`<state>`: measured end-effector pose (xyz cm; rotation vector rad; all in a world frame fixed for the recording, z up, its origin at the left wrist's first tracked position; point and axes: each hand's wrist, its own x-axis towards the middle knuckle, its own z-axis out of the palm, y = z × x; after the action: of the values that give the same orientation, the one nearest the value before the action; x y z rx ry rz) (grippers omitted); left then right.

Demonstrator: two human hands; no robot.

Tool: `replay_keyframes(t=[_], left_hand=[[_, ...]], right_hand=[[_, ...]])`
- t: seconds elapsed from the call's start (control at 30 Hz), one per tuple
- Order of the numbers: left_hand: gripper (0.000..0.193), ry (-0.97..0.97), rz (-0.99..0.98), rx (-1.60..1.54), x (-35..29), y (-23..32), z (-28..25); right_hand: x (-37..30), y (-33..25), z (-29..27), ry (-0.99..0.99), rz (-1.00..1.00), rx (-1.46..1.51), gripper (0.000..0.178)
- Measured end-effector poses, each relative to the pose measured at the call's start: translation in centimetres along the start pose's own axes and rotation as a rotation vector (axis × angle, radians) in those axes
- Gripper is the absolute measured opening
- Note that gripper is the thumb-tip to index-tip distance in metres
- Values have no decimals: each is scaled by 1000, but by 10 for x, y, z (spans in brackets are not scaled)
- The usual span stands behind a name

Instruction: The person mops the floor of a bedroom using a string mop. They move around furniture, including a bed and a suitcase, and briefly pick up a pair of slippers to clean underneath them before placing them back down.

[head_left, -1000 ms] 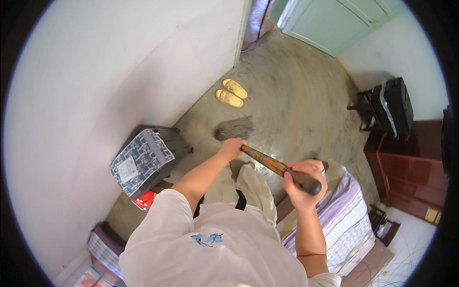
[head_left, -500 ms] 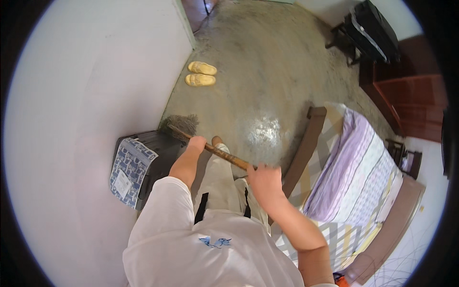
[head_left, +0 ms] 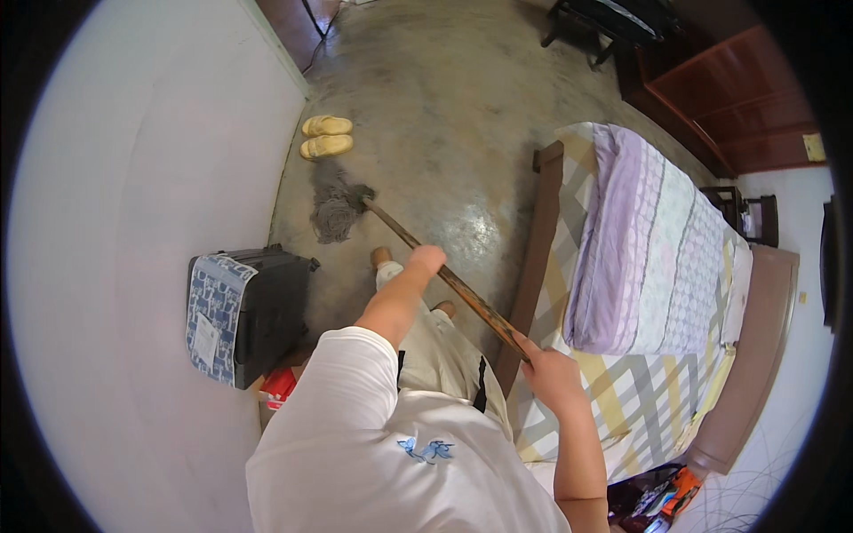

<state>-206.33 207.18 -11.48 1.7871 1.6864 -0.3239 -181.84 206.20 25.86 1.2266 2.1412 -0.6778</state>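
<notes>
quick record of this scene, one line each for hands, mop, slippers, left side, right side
left hand: closed around the wooden handle, partway along
right hand: closed around the handle's upper end
mop head: grey strands, on the floor
slippers: yellow pair, beyond the mop head
left side: dark suitcase
right side: bed with folded quilt

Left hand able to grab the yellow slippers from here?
Probably not: the left hand is wrapped around the mop handle, and the yellow slippers lie down on the floor, beyond the mop head.
</notes>
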Motion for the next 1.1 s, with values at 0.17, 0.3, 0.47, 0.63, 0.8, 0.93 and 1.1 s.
replay_keyframes(t=[0.17, 0.3, 0.47, 0.63, 0.8, 0.93, 1.1], left_hand=[[21, -17, 362, 19, -27, 120, -5], [20, 20, 519, -24, -34, 193, 38], [37, -49, 562, -306, -89, 214, 34], [34, -21, 474, -310, -121, 155, 32], [26, 32, 342, -259, -149, 43, 46], [26, 51, 181, -241, -184, -44, 41], [27, 70, -97, -267, -200, -120, 79]], right_hand=[[-94, 38, 13, -42, 208, 155, 69], [-157, 29, 32, -35, 386, 41, 65], [-189, -9, 36, 135, 473, 169, 56], [-181, -53, 38, 177, 366, 205, 52], [-137, -113, 65, 202, 185, 214, 51], [-93, -156, 87, 184, 65, 155, 52], [-45, -191, 125, 173, -76, 66, 53]])
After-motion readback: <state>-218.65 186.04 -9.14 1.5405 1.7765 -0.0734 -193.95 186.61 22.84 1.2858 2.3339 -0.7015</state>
